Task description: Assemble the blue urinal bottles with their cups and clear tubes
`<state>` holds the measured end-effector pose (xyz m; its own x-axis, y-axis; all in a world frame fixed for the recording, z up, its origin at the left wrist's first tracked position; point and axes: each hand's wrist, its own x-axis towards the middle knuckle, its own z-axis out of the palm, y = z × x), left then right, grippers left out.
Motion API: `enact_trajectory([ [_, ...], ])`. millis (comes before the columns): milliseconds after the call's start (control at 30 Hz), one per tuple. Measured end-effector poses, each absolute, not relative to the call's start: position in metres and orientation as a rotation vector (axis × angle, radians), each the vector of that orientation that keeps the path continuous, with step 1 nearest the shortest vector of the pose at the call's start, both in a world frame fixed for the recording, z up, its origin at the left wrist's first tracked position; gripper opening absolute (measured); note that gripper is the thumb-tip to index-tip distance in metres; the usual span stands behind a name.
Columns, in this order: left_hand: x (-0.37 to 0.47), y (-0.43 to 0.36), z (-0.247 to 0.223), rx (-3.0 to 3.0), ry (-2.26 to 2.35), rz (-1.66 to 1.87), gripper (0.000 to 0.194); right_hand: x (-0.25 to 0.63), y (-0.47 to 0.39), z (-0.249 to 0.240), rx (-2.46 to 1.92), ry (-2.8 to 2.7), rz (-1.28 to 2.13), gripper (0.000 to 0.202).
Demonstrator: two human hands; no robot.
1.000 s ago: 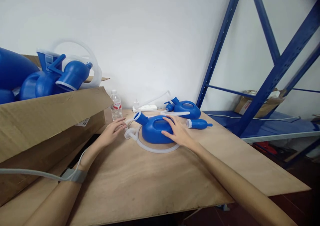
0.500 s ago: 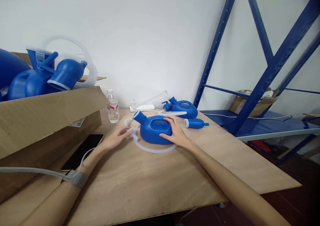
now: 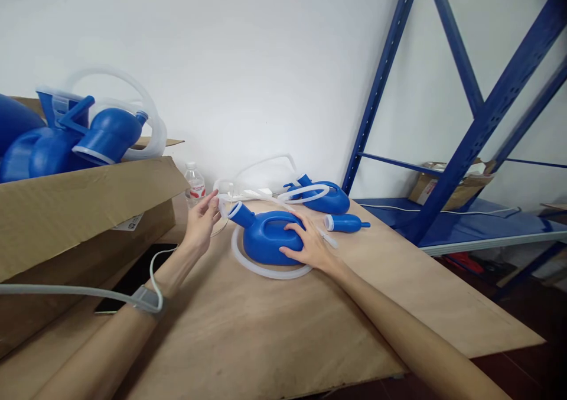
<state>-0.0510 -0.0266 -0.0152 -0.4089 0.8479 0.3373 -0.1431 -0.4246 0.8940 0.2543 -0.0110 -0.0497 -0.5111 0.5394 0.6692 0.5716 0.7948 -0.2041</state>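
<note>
A blue plastic jug (image 3: pixel 270 247) with a side handle and an angled white-rimmed neck lies on the wooden table. My right hand (image 3: pixel 306 243) grips its right end, thumb and fingers spread around the handle side. To the left of the neck, my left hand (image 3: pixel 202 220) is raised, its fingers closed on a translucent part at the end of the clear tube. The clear tube (image 3: pixel 283 274) curves around the front of the jug. Behind stands a second blue jug (image 3: pixel 334 202) with a tube over it, and a blue bottle-shaped piece (image 3: pixel 345 223) lies to its front.
A cardboard box (image 3: pixel 88 211) of blue jugs and tubing fills the left side. A water bottle (image 3: pixel 195 182), a black phone (image 3: pixel 133 276) and a white power strip (image 3: pixel 257 195) are around the left hand. A blue shelf rack (image 3: pixel 443 223) stands at right.
My left hand has lifted up and to the left with the translucent tube part. The tube behind the jugs has shifted, and the held jug has moved slightly left and nearer.
</note>
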Motion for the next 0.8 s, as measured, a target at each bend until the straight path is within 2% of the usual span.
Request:
enact_trajectory([
  [267,-0.039,-0.013,-0.001,1.097,1.07,2.095,0.061,0.253,-0.013,-0.053,-0.814,-2.182,-0.055,0.043],
  [400,-0.028,-0.021,-0.014,1.292,1.205,1.886,0.061,0.252,-0.013,-0.053,-0.812,-2.184,-0.048,0.045],
  [533,-0.02,-0.037,-0.035,1.476,1.254,1.847,0.058,0.251,-0.015,-0.052,-0.831,-2.184,-0.023,0.046],
  [667,-0.027,-0.045,-0.044,1.751,1.365,1.762,0.068,0.25,-0.016,-0.053,-0.84,-2.164,-0.016,0.046],
  [800,-0.029,-0.049,-0.043,1.898,1.53,1.754,0.058,0.248,-0.014,-0.056,-0.811,-2.121,-0.004,0.045],
])
